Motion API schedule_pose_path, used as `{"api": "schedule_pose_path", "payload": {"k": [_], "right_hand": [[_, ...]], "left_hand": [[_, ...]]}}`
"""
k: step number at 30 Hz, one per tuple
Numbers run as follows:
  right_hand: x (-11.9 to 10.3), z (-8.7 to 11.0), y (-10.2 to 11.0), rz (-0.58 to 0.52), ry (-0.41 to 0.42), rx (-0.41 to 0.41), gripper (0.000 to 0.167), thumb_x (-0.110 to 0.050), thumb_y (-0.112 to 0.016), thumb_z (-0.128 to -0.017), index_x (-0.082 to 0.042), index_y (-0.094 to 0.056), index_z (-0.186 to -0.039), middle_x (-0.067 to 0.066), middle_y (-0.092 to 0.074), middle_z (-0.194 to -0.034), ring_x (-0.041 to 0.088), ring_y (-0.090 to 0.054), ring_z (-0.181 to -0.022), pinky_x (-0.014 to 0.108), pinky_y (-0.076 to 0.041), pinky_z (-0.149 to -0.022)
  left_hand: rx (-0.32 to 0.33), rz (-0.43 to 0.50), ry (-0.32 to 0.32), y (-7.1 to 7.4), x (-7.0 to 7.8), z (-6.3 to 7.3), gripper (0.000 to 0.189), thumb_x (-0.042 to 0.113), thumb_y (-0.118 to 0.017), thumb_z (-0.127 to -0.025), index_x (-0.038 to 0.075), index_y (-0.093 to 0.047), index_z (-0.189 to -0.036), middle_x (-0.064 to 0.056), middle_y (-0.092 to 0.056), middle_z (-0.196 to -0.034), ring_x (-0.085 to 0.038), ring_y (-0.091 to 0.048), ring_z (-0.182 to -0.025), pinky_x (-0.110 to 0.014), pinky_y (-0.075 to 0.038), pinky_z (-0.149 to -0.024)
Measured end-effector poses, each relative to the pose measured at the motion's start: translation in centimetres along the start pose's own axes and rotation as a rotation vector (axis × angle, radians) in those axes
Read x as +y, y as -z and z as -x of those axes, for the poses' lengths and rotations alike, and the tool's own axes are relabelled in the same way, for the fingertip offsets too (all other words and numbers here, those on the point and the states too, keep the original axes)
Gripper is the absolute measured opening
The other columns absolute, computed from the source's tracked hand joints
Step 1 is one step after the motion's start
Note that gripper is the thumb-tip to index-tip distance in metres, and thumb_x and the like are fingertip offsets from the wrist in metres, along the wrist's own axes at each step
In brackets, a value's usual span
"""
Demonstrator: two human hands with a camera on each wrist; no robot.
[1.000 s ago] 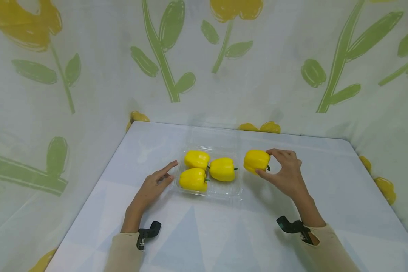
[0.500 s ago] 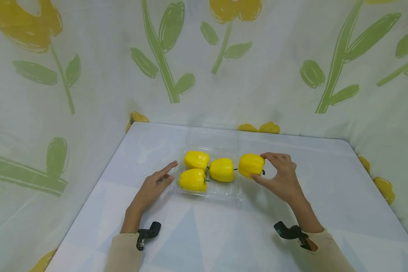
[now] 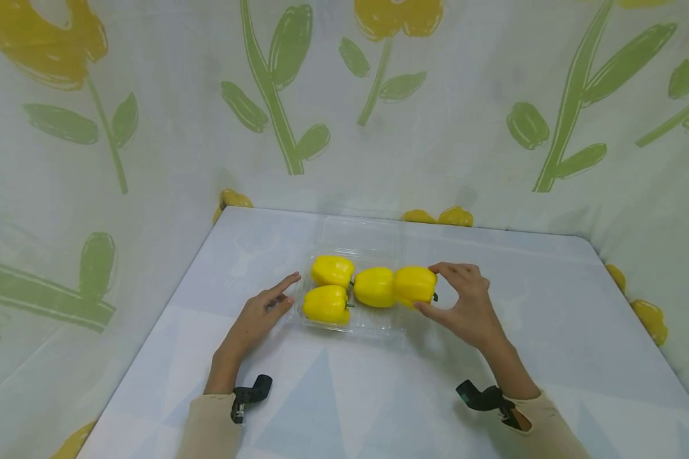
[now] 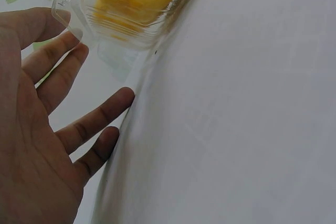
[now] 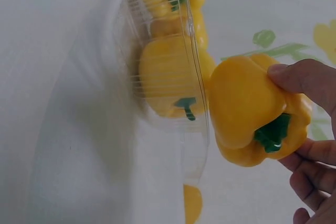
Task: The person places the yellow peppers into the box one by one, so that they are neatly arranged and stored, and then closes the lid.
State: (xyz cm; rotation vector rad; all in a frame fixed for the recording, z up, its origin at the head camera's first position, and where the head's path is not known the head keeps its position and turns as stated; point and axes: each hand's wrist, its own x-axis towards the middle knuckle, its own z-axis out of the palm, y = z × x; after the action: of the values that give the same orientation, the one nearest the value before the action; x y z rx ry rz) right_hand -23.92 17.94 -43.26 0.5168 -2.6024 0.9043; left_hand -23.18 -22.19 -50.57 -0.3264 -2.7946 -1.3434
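My right hand [image 3: 465,303] pinches a yellow bell pepper [image 3: 414,284] between thumb and fingers, its green stem [image 5: 273,132] pointing toward the palm. The pepper is held at the right rim of a clear plastic clamshell container [image 3: 373,326], up against another yellow pepper [image 3: 374,287] in the head view. Two more yellow peppers, one farther back [image 3: 332,270] and one nearer [image 3: 326,304], lie on the container's left side. My left hand [image 3: 261,313] has its fingers extended, fingertips touching the container's left edge; the left wrist view shows them at the clear rim [image 4: 79,3].
The container's transparent lid [image 3: 358,233] lies open toward the back of the white table [image 3: 522,280]. Flower-printed cloth [image 3: 436,153] rises behind the table and at both sides. A dark wrist camera [image 3: 485,396] is strapped to the right wrist, another [image 3: 252,390] to the left.
My right hand has moved left with its bell pepper, from beside the container to over its right rim. The left hand and the other peppers have stayed in place.
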Motion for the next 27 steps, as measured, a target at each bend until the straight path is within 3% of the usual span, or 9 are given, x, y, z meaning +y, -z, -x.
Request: {"api": "schedule_pose_path", "payload": {"k": [13,27], "right_hand": [[-0.9,0.3,-0.7,-0.015,0.039,-0.001,0.06,-0.029,-0.093,-0.069,-0.012,-0.067,-0.12,0.008,-0.064,-0.126,0.028,-0.043,-0.116,0.058,-0.028,-0.092],[-2.2,0.5,-1.8,-0.033,0.091,-0.002,0.063,-0.029,-0.094,-0.067,-0.012,-0.067,-0.121,0.007,-0.065,-0.124,0.027,-0.044,-0.115,0.056,-0.028,-0.092]], "left_hand": [[0.0,0.002,0.02,-0.1,-0.2,0.1,0.05,0.046,-0.054,-0.102,0.045,-0.042,-0.15,-0.002,-0.061,-0.135,-0.026,-0.054,-0.108,-0.057,-0.043,-0.094],[0.001,0.009,-0.012,0.0,-0.1,0.0,0.05,0.039,-0.056,-0.102,0.043,-0.042,-0.151,-0.003,-0.063,-0.131,-0.024,-0.055,-0.105,-0.055,-0.044,-0.092]]}}
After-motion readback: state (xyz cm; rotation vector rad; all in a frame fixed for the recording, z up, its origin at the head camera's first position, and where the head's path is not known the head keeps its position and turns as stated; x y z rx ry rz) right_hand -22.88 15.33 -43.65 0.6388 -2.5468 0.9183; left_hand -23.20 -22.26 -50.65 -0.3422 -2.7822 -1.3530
